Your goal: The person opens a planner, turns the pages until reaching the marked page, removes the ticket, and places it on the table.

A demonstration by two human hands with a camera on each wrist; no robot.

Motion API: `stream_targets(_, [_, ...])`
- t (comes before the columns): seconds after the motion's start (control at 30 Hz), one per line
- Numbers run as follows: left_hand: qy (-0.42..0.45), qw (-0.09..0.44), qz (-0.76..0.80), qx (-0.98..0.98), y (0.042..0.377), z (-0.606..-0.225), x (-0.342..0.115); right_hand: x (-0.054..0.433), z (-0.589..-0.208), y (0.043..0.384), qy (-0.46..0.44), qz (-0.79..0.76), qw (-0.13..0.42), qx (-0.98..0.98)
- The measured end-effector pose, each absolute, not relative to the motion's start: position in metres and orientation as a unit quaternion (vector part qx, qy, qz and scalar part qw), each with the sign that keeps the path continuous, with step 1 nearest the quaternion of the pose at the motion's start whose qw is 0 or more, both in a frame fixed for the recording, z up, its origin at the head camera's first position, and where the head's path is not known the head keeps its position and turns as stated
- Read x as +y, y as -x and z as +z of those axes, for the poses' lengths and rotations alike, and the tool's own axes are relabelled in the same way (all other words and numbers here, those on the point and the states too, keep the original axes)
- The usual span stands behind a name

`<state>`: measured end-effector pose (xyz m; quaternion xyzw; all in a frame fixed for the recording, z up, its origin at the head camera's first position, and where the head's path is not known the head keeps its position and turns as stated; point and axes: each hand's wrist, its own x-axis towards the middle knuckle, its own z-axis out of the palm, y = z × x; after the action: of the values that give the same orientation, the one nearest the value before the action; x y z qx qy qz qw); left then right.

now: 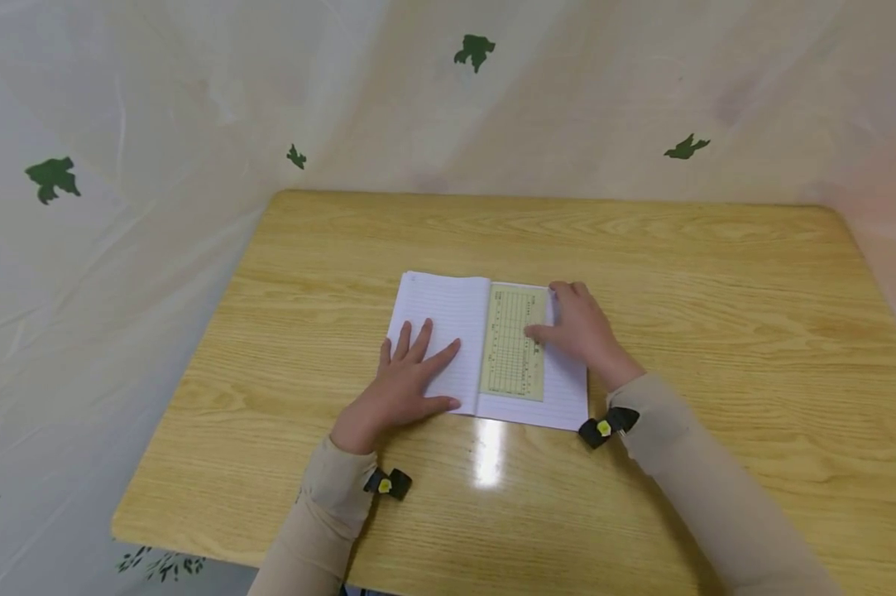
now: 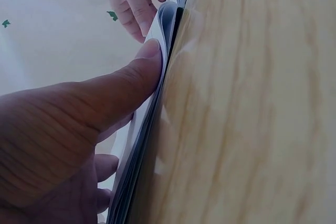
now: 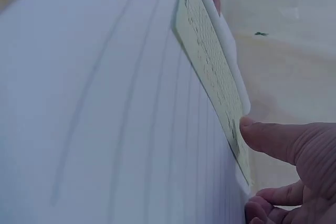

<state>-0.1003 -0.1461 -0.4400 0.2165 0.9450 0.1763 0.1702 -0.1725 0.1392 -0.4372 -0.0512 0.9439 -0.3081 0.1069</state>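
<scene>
A lined notebook (image 1: 448,298) lies open on the table. On its right page, close along the fold, sits a pale yellow-green printed slip (image 1: 503,339) with a grid of lines. My left hand (image 1: 399,389) rests on the left page, fingers spread; in the left wrist view its thumb (image 2: 149,50) lies at the notebook's near edge by the fold. With its thumb on the slip, my right hand (image 1: 585,327) is at the far right part of the notebook. The other fingers (image 3: 283,195) of that hand bend loosely by the far page edge.
Underneath is a light wooden table (image 1: 306,273) with rounded corners. A pale curtain (image 1: 388,99) with green bird shapes hangs behind it and along the sides. Each wrist carries a small black strap-on piece (image 1: 399,484) with a yellow mark.
</scene>
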Motion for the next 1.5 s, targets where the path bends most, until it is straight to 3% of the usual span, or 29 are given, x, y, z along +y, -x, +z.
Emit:
stream_targets(0.93, [-0.221, 0.164, 0.174, 0.946, 0.099, -0.441, -0.148, 0.136, -0.435, 0.185, 0.016, -0.308, 0.145, 0.940])
stream_targets(1.5, [-0.222, 0.167, 0.173, 0.945, 0.101, -0.445, -0.149, 0.141, -0.440, 0.169, 0.043, -0.353, 0.098, 0.930])
